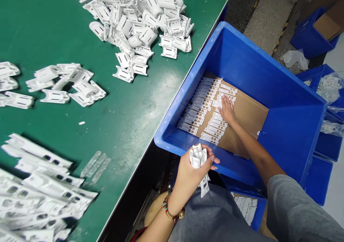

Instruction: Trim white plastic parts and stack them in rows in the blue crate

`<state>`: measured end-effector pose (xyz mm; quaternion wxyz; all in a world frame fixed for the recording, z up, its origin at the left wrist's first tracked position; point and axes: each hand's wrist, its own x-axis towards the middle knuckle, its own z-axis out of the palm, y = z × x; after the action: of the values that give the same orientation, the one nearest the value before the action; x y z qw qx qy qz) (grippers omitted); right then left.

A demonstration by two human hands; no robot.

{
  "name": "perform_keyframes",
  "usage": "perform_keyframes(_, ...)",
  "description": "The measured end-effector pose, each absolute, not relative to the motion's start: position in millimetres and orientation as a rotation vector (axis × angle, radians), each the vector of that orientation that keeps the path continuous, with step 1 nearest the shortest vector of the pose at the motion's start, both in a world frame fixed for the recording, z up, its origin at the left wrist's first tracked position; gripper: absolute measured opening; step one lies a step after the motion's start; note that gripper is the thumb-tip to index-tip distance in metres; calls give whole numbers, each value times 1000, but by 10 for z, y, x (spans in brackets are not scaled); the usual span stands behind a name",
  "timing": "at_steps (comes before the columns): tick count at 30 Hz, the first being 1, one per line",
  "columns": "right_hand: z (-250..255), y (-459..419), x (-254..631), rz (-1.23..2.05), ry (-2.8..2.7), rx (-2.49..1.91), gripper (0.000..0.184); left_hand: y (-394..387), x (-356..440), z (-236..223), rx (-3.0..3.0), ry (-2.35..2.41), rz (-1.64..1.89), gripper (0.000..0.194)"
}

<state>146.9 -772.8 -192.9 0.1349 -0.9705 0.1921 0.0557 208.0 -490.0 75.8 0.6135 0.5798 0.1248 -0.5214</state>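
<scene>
My left hand [191, 172] grasped a bunch of white plastic pieces [197, 156] by the blue plastic bin [258, 70]'s near edge; inside, my right hand [228, 110] lay open on perforated white strips [200, 105] over brown cardboard [251, 111]. Curved white shells [149, 18] lay heaped near the green bench [134, 113]'s right edge.

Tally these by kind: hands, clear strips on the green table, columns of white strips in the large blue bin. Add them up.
Hands, left hand and right hand: 2
Clear strips on green table: 3
Columns of white strips in large blue bin: 2
Total: 7
</scene>
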Motion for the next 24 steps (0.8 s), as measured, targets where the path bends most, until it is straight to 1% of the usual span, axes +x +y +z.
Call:
perform_keyframes(3,-1893,-7772,1386,79,548,-2781,65,-4895,2086,762,1349,274,-1209,28)
perform_keyframes(7,-1896,-7547,1121,-221,877,-2589,65,-4907,2103,788,1343,241,-1221,26)
perform_keyframes(9,-1940,-7352,996,-274,963,-2483,67,-4917,2105,798,1350,239,-1223,26)
perform_keyframes(13,-2029,-7078,964,-255,910,-2437,67,-4916,2088,788,1360,268,-1215,29)
perform_keyframes(19,-1967,-7033,981,-267,939,-2459,65,-4882,2076,746,1346,246,-1218,31)
perform_keyframes(22,-1873,-6965,719,-140,882,-2560,67,-4870,2079,741,1333,222,-1217,31)
perform_keyframes(24,-1827,-6904,511,16,703,-2655,71,-4862,2078,742,1326,220,-1213,31)
